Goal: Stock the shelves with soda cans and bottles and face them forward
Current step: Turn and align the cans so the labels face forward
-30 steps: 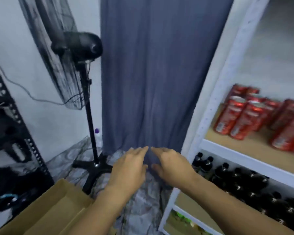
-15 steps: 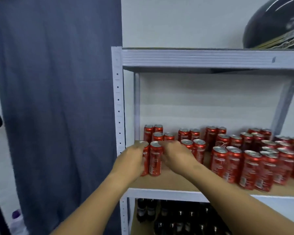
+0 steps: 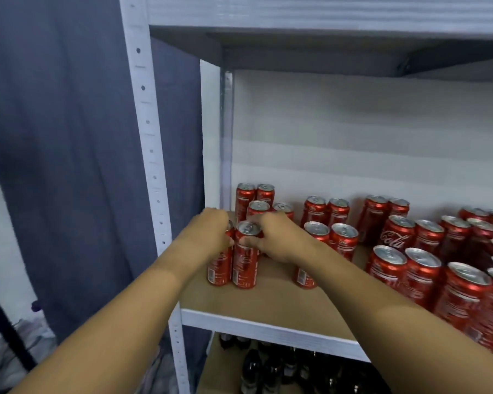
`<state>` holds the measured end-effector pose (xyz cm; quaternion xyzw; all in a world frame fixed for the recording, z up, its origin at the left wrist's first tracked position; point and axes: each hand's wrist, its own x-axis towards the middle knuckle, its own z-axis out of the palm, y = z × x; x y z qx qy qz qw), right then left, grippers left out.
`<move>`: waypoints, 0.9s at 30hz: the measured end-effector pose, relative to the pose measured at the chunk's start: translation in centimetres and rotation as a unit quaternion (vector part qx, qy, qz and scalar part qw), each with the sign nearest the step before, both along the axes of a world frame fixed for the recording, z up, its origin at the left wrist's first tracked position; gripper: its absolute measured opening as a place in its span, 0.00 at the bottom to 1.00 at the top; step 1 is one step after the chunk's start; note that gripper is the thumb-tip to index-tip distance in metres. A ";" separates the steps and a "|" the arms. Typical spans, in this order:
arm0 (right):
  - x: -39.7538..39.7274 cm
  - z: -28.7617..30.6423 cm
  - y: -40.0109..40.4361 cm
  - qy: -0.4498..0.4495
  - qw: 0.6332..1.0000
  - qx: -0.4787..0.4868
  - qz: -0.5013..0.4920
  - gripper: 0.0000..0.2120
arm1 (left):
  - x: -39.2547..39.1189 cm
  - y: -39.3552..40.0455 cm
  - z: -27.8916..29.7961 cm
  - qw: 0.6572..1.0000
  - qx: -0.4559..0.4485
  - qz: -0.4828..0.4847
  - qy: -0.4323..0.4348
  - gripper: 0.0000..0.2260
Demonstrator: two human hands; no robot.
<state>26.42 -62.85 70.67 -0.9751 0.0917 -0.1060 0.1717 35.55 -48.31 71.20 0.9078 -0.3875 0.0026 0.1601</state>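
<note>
Hands work at the front left corner of the shelf (image 3: 268,302), where two red cola cans stand side by side, touching. The left hand (image 3: 211,234) curls round the top of the left can (image 3: 219,268). The right hand (image 3: 273,240) pinches the top of the right can (image 3: 245,265). Holding by the tops likely lets each can turn so its label faces out. More cans (image 3: 393,234) stand in rows to the right. Dark bottles (image 3: 271,365) sit on the shelf below.
</note>
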 end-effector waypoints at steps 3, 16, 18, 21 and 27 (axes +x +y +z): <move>0.1 0.1 -0.5 0.005 1.000 0.027 0.009 0.16 | 0.6 0.1 -0.1 1.000 0.001 0.003 0.005 0.07; -1.0 2.6 -2.2 0.106 0.990 0.075 0.047 0.25 | 2.5 0.4 2.9 0.984 0.076 -0.138 0.086 0.29; -1.1 2.7 -2.3 0.109 0.990 0.081 0.049 0.23 | 2.7 0.1 3.1 0.984 0.079 -0.139 0.084 0.31; -1.3 2.5 -2.3 0.101 0.991 0.079 0.042 0.27 | 3.0 -0.3 3.0 0.982 0.076 -0.147 0.086 0.31; -1.1 1.6 -1.7 0.067 0.996 0.058 0.028 0.23 | 3.6 -0.5 1.8 0.984 0.057 -0.152 0.071 0.30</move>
